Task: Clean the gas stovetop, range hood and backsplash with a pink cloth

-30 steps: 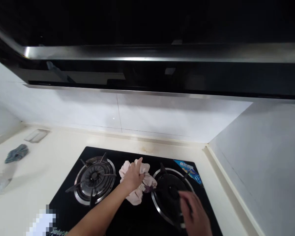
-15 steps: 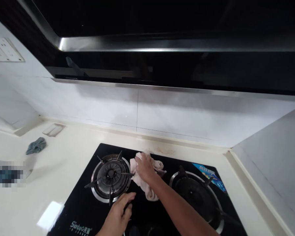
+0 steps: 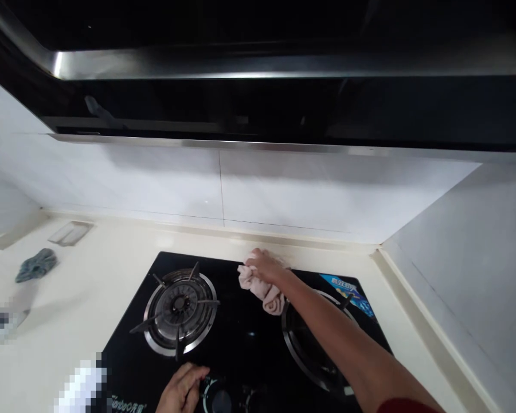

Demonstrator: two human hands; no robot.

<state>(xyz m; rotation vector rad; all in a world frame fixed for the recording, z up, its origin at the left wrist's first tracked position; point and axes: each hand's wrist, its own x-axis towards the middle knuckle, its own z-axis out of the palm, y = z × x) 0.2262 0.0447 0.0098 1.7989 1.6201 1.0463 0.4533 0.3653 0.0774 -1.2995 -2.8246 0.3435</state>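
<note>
My right hand (image 3: pixel 263 267) is closed on a bunched pale pink cloth (image 3: pixel 264 289) at the back edge of the black glass gas hob (image 3: pixel 236 327). Part of the cloth hangs forward onto the glass between the two burners. Low in the view, my left hand (image 3: pixel 181 390) rests near the hob's front, beside a control knob (image 3: pixel 221 400). It holds nothing; its fingers are loosely bent and partly cut off by the frame. The left burner (image 3: pixel 180 307) shows fully with its pan supports, while my right forearm covers much of the right burner (image 3: pixel 312 344).
A black range hood (image 3: pixel 258 109) hangs low over the hob. On the pale counter (image 3: pixel 81 287) at left lie a grey-green cloth (image 3: pixel 36 265) and a small flat tray-like piece (image 3: pixel 71 233). Brownish smears (image 3: pixel 284 256) mark the counter behind the hob. Tiled walls stand behind and at right.
My right hand has pushed the pink cloth back toward the hob's rear edge. My left hand has drawn down toward the front by the knob. The camera view has shifted to the right.
</note>
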